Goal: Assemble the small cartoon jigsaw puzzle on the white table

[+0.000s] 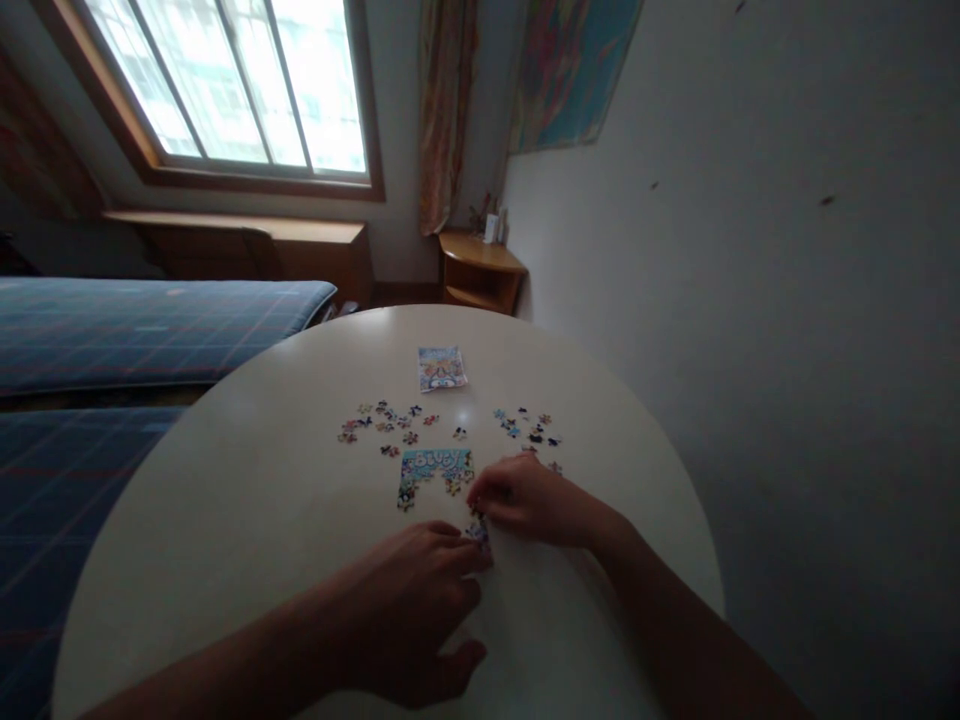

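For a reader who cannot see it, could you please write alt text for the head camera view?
Two bare hands, the left hand and right hand, meet over small jigsaw pieces on a round white table, beside a partly joined puzzle. Loose pieces and a small picture card lie farther off; a window and blue mattress sit behind.

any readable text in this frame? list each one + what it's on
"Bluey", roughly: pale letters on the blue top strip of the part-assembled jigsaw; blurred, so uncertain.
Small printed picture card on the round white table: print too small to read.
Colourful wall poster: no legible text.
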A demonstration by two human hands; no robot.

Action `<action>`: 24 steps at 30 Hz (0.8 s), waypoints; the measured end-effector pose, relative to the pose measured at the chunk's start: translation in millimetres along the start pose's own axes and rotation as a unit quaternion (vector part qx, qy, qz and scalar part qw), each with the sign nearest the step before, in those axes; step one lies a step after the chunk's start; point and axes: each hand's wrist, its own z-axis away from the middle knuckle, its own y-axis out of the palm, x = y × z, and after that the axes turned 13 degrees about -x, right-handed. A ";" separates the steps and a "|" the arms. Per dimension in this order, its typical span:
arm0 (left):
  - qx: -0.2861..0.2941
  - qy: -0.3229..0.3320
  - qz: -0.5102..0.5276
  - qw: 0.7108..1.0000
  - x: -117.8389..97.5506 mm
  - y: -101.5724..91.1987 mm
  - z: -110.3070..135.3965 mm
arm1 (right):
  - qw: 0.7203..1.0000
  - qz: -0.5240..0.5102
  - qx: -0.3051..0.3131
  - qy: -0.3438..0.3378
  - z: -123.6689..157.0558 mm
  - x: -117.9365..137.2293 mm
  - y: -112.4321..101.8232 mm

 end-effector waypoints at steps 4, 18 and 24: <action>-0.005 0.004 0.002 1.000 1.4 1.2 1.2 | 0.998 -0.043 -0.006 0.048 0.2 -1.5 2.4; 0.008 0.002 -0.012 1.000 -1.1 -1.0 -1.0 | 0.996 0.082 -0.009 0.031 -1.3 6.1 1.7; 0.014 -0.003 -0.011 1.000 -1.2 -0.9 -0.8 | 0.995 0.094 -0.014 0.018 -1.1 8.1 1.0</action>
